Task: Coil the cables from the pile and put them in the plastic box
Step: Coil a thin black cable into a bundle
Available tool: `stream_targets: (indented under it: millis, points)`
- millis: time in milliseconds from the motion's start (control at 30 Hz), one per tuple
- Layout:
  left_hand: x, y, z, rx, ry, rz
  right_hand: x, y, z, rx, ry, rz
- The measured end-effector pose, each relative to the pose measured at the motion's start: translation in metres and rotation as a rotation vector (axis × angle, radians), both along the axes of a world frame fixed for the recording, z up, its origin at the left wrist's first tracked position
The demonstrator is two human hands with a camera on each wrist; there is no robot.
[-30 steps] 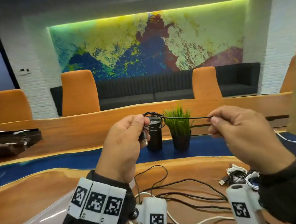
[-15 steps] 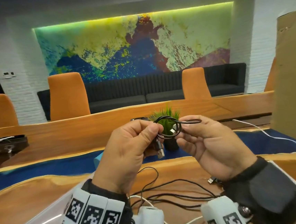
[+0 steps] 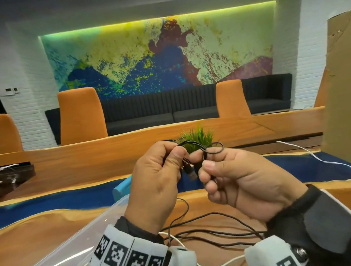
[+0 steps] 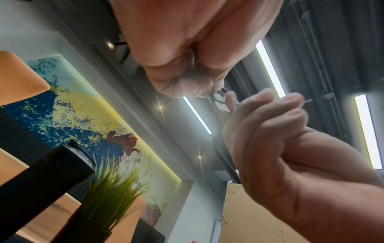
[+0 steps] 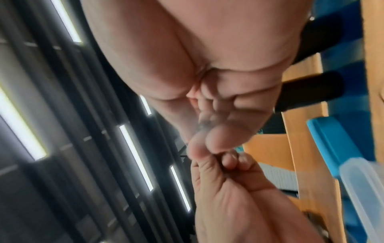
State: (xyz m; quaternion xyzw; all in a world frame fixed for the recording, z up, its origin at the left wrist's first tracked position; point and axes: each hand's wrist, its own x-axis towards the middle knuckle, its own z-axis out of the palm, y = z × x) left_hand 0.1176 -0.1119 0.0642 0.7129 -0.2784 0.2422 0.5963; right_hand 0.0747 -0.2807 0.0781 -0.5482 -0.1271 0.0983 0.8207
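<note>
Both hands raised above the desk [image 3: 50, 226], grip closed on one thin black cable [image 3: 195, 147]: left hand [image 3: 156, 184] pinches the small coil, right hand [image 3: 239, 178] pinches a loop just beside it. USB plug [image 3: 190, 172] dangles between them. Slack black strands trail onto wood-and-blue-resin desk. Clear plastic box [image 3: 60, 264] at lower left. Orange chairs, dark sofa, bright mural behind.

Left wrist view: left hand [image 4: 182, 54] fingers curled, right hand [image 4: 280, 143] fisted near it; green plant [image 4: 112, 185] below.

Right wrist view: blurred; right hand [image 5: 207, 74] fingertips meet the left hand [image 5: 234, 197]; box's rim [image 5: 361, 189] at right.
</note>
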Motion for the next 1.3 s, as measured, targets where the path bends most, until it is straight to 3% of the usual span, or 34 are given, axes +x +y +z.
stream_targets:
  millis: [133,300,433,600,767,900,1100,1233,1300]
  points:
    - [0.009,0.007,-0.004,-0.077,0.094,0.060,-0.005,-0.004,0.007,-0.245,-0.069,-0.269]
    - [0.014,0.009,-0.003,-0.360,0.313,-0.032,-0.022,-0.006,0.017,-0.607,-0.285,-0.021]
    - [0.003,-0.001,0.000,-0.382,0.371,-0.205,-0.015,0.004,0.007,-0.795,-0.338,-0.199]
    - [-0.002,0.001,0.003,-0.281,0.451,-0.395,-0.001,0.000,-0.005,-0.888,-0.411,-0.408]
    - [0.000,0.005,0.002,0.037,0.394,-0.341,0.003,-0.004,-0.007,-0.758,-0.537,-0.615]
    - [-0.010,0.004,0.006,0.102,0.410,-0.405,0.003,-0.002,-0.007,-0.728,-0.625,-0.663]
    - [-0.007,-0.004,0.004,-0.029,0.243,-0.173,0.002,-0.009,-0.003,-0.681,-0.651,-0.649]
    - [-0.005,-0.008,-0.002,-0.038,0.137,-0.038,0.001,-0.009,-0.002,-0.870,-0.590,-0.524]
    - [-0.004,-0.008,-0.004,-0.059,0.098,0.004,0.000,-0.010,-0.002,-0.882,-0.640,-0.646]
